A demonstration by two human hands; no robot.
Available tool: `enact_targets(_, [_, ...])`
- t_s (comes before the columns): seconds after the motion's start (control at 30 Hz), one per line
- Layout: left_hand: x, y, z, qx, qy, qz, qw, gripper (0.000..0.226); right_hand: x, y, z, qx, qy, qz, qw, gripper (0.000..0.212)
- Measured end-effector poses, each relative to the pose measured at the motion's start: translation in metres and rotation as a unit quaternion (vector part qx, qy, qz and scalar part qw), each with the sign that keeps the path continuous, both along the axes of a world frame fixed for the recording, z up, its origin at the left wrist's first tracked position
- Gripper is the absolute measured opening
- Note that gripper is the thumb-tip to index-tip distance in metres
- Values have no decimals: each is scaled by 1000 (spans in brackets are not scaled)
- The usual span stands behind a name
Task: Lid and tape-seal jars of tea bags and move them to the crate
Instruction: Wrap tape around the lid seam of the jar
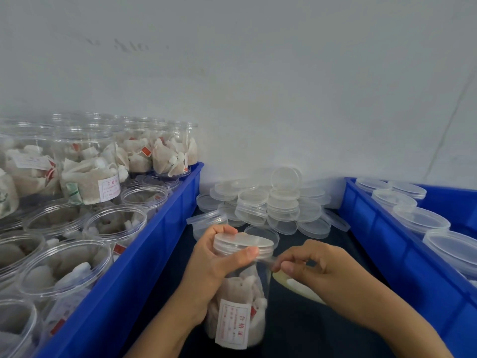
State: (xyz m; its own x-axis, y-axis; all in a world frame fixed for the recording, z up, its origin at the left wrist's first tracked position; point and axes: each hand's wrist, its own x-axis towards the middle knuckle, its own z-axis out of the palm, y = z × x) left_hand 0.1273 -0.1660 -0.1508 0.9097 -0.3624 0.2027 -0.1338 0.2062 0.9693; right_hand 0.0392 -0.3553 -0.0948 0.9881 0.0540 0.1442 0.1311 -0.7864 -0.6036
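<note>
Item: jar (240, 301) of tea bags, clear plastic, white label facing the viewer. Position: low centre of view, on the dark tabletop (304, 329) in the lane between two blue crates. Long axis: near upright, top tipped slightly toward 12 o'clock.

Lid (244, 242): clear, seated on the jar mouth.

Left hand (214, 264): curled round the jar's shoulder from 9 o'clock, thumb lying along the lid skirt, fingertips over the far rim. It is the nearer hand and carries the hold.

Right hand (317, 264): at 3 o'clock of the jar neck, thumb and forefinger pinching a strip of clear tape (265, 260). The strip runs from the pinch toward the left thumb, level with the seam below the lid; whether it already sticks there cannot be told.

Governing relation: the tape lies across the jar's axis, so the wrap probably calls for turning the jar about that axis or carrying the strip round the neck.

Left crate (160, 244): at 9 to 10 o'clock, wall close beside the left wrist, stocked with open and stacked jars.

Right crate (382, 244): at 2 to 3 o'clock, holding lidded jars, apparently the destination, nearer the right hand.

Loose lids (271, 202): heaped at 12 o'clock against the wall.

Open room: judged narrow sideways, freer upward.
</note>
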Motion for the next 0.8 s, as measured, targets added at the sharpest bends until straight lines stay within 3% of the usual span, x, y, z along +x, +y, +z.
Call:
enact_targets(0.23, [6,4,0,16,25,-51,998,77,5,0,-3,41,-19,13,999,33])
enact_targets(0.8, [5,8,3,-6,56,-142,988,104,11,2,-10,43,6,1,999,11])
